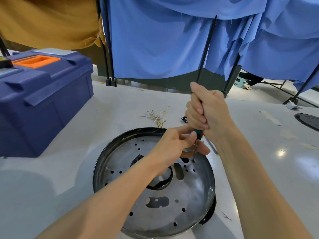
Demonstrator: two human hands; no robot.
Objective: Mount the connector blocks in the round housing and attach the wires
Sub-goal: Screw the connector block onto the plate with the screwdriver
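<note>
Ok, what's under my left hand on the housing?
The screwdriver touches the round housing beside it. Something grey sits beneath the left hand, mostly covered, so unidentifiable.

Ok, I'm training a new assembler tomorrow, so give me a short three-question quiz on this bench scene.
1. True or false: the right hand grips the screwdriver upright over the round housing.
2. Where does the blue toolbox stand? A) left of the housing B) right of it C) inside it
3. Fill in: the screwdriver's tip meets a ____ in the housing.
Key: 1 true; 2 A; 3 hole.
</note>
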